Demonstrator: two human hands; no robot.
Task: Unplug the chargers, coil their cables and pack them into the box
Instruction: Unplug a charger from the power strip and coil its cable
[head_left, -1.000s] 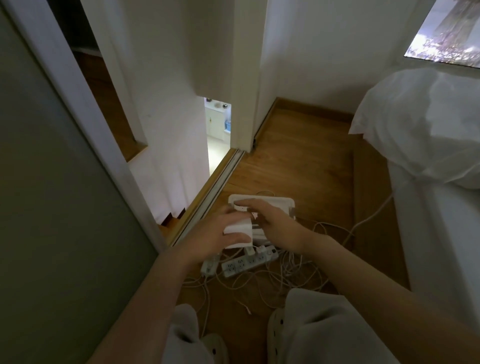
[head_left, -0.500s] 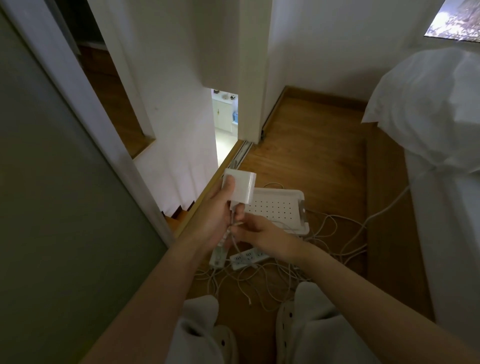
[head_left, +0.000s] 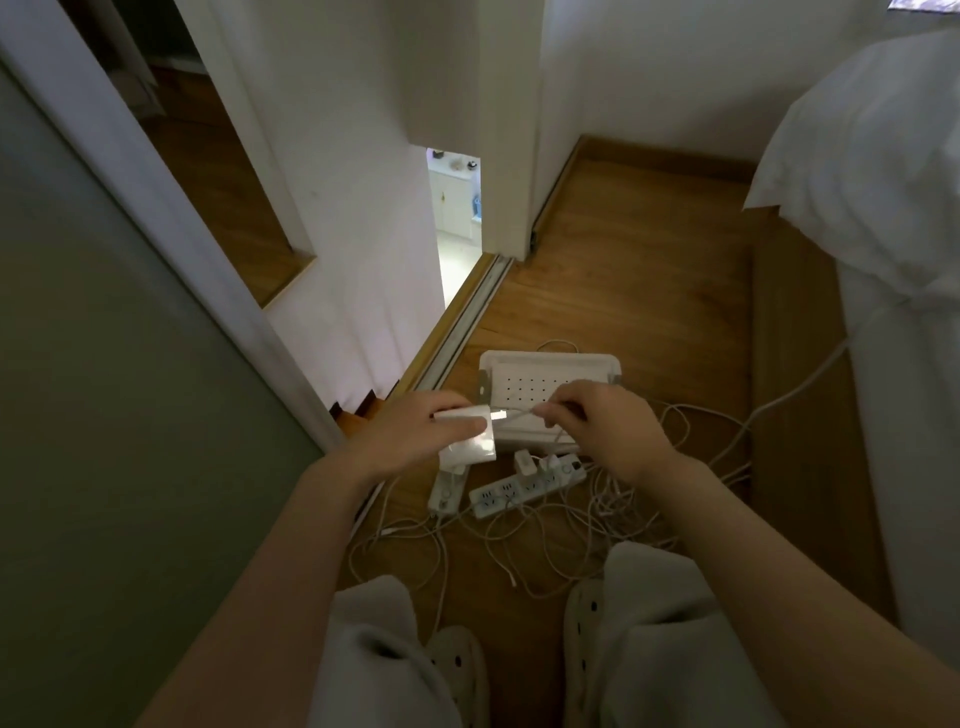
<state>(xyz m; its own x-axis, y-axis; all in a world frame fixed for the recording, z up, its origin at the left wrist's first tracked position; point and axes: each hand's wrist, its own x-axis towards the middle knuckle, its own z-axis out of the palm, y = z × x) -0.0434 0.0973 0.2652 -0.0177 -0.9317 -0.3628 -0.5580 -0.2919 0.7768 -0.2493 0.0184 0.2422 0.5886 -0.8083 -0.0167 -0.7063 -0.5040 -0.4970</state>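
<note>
My left hand (head_left: 415, 434) grips a square white charger (head_left: 470, 439) held above the floor. A short white cable (head_left: 519, 414) runs from the charger's right side to my right hand (head_left: 602, 421), which pinches it. Behind my hands a white perforated box (head_left: 550, 374) sits on the wooden floor. Below them lie two white power strips (head_left: 524, 488) with small chargers (head_left: 524, 461) plugged into the right one. Tangled white cables (head_left: 561, 535) spread over the floor around the strips.
A bed with white bedding (head_left: 883, 208) stands along the right. A sliding door track (head_left: 462, 322) and a white wall are on the left, with a grey panel (head_left: 104, 415) nearer. My knees and spotted slippers (head_left: 457, 660) are at the bottom.
My left hand lifted the square charger off the strips, then lowered and turned it flat. My right hand moved from under the charger to pinching its cable on the right.
</note>
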